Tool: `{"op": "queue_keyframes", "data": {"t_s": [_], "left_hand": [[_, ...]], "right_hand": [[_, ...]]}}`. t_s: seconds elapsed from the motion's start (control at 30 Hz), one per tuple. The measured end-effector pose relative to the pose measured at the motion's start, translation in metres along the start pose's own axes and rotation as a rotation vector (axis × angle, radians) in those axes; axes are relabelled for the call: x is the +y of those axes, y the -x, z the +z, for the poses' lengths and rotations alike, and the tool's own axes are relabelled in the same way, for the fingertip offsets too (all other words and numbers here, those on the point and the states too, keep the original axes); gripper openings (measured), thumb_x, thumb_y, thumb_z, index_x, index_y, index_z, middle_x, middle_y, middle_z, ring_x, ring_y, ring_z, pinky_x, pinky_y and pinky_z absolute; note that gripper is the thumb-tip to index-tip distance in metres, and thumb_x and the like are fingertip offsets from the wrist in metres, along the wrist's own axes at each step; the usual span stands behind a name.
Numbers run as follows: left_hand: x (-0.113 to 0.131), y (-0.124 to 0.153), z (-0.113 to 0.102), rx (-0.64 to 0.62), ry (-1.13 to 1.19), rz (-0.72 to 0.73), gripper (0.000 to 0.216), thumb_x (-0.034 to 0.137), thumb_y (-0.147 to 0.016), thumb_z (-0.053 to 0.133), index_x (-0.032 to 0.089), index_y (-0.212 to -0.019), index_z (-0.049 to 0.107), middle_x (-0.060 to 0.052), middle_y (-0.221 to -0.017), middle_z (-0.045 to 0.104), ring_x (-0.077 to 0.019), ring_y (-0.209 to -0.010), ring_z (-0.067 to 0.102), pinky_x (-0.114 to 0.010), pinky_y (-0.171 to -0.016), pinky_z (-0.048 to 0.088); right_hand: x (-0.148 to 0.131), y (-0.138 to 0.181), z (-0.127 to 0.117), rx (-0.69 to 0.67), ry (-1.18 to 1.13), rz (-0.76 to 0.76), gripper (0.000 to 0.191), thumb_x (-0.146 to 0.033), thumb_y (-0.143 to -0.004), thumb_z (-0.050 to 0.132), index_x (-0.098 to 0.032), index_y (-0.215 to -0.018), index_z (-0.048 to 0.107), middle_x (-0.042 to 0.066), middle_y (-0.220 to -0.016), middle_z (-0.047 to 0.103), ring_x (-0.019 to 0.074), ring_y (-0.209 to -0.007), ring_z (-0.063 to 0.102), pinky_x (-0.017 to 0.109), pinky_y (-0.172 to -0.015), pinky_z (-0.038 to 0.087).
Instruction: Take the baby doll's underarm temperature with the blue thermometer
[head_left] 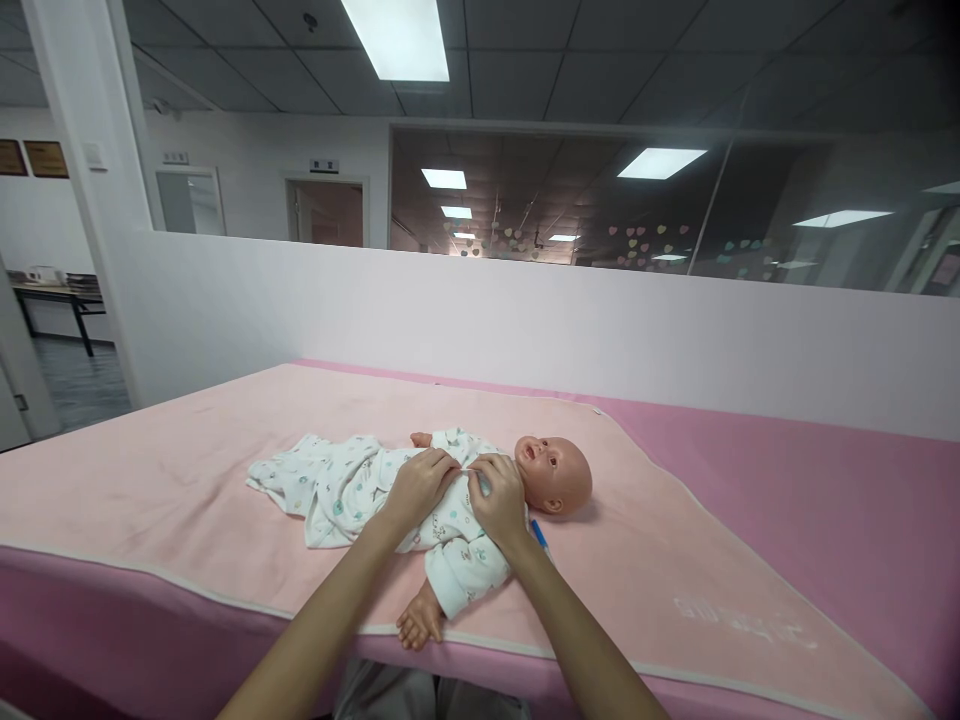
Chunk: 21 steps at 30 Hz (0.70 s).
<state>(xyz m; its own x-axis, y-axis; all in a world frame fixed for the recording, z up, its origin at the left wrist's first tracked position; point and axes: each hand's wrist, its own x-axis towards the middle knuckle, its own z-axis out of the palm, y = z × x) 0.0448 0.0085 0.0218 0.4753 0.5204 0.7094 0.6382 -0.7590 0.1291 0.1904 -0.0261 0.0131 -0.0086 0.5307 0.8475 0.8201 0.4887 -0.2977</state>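
A baby doll (553,474) lies on its back on a light pink blanket (187,470), head to the right. It wears a white printed romper (337,490). My left hand (420,487) and my right hand (499,500) both rest on the doll's chest, fingers pinched together on the front of the romper near the collar. The doll's near arm (442,590) sticks out toward me, its bare hand at the blanket's edge. A small blue thing (540,536) lies beside my right wrist.
The blanket covers a darker pink mattress (825,500) that runs along a white partition wall (525,320). Glass panels rise above the wall. An open doorway and a dark table (52,300) lie to the far left.
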Motion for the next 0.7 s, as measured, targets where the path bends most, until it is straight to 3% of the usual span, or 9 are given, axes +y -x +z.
{"op": "queue_keyframes", "data": {"t_s": [0.2, 0.33, 0.53, 0.7], "left_hand": [[0.008, 0.001, -0.003, 0.024, -0.019, 0.031, 0.020, 0.021, -0.085, 0.035, 0.018, -0.086, 0.054, -0.004, -0.080, 0.058, -0.0152, -0.074, 0.052, -0.027, -0.067, 0.040], [0.006, 0.004, -0.009, 0.032, -0.017, -0.116, 0.016, 0.028, -0.079, 0.043, 0.018, -0.077, 0.055, -0.003, -0.073, 0.057, -0.0154, -0.068, 0.051, -0.026, -0.062, 0.036], [-0.022, 0.010, -0.035, -0.255, 0.473, -0.350, 0.026, 0.041, -0.075, 0.048, 0.017, -0.072, 0.058, 0.002, -0.059, 0.051, -0.0111, -0.056, 0.045, -0.022, -0.052, 0.031], [-0.044, 0.011, -0.051, -0.462, 0.772, -0.471, 0.030, 0.040, -0.065, 0.061, 0.015, -0.081, 0.064, 0.000, -0.065, 0.055, -0.0129, -0.064, 0.048, -0.022, -0.057, 0.036]], "right_hand": [[0.001, 0.000, -0.001, 0.004, -0.035, -0.005, 0.016, -0.015, -0.081, 0.041, -0.018, -0.079, 0.057, 0.003, -0.079, 0.058, 0.0160, -0.078, 0.049, 0.029, -0.073, 0.036], [0.002, 0.000, -0.002, 0.010, -0.047, 0.012, 0.018, -0.017, -0.083, 0.038, -0.018, -0.081, 0.056, 0.004, -0.079, 0.058, 0.0164, -0.078, 0.050, 0.029, -0.072, 0.037], [0.001, 0.000, -0.002, -0.005, -0.026, -0.001, 0.018, -0.017, -0.083, 0.039, -0.018, -0.081, 0.057, 0.004, -0.079, 0.059, 0.0164, -0.078, 0.050, 0.029, -0.073, 0.036], [0.001, 0.001, -0.002, -0.003, -0.025, 0.032, 0.019, -0.016, -0.083, 0.039, -0.019, -0.081, 0.057, 0.004, -0.080, 0.059, 0.0163, -0.079, 0.050, 0.029, -0.073, 0.036]]}}
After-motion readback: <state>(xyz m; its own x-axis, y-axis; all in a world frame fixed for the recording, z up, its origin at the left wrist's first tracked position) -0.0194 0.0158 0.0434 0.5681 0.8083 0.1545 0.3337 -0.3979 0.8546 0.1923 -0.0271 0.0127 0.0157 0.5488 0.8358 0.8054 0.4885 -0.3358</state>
